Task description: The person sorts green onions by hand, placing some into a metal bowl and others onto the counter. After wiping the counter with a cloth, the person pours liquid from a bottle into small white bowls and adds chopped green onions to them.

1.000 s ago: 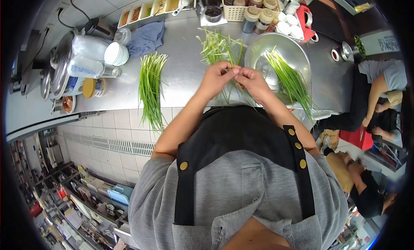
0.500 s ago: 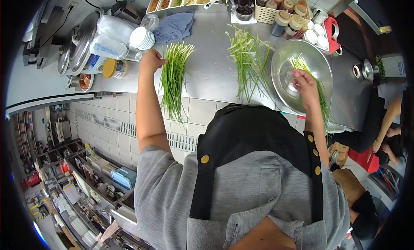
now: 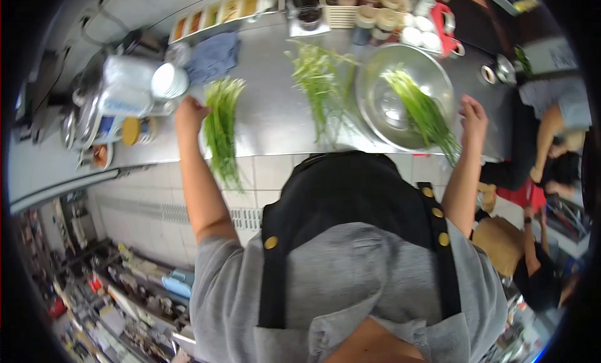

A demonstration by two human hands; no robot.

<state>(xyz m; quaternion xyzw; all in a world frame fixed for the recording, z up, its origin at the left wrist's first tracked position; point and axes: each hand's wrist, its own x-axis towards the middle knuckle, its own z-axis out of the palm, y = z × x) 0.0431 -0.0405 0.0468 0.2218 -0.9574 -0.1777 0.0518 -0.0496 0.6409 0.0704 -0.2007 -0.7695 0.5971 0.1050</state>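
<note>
A bunch of long green chives (image 3: 220,125) lies across the counter's front edge, its pale ends away from me. Against its left side is my left hand (image 3: 191,111), fingers curled and thumb at the stalks; blur hides what is between them. A looser, tangled pile of chives (image 3: 319,90) lies mid-counter. Further right, a big steel bowl (image 3: 369,106) contains another bunch of chives (image 3: 416,106), whose green tips hang over the near rim. Just right of that bowl, my right hand (image 3: 474,115) is raised with loosely bent fingers apart, holding nothing visible.
White cups (image 3: 169,81), plastic bags (image 3: 128,81) and a blue cloth (image 3: 214,56) sit at the left back. Along the back are a condiment tray (image 3: 219,15), a dark container (image 3: 308,15) and sauce bottles (image 3: 375,21). Other people (image 3: 551,125) are at the right.
My right hand has moved from above the bowl to its right side, uncovering the chives inside. My left hand stays beside the left bunch. The whole view has shifted.
</note>
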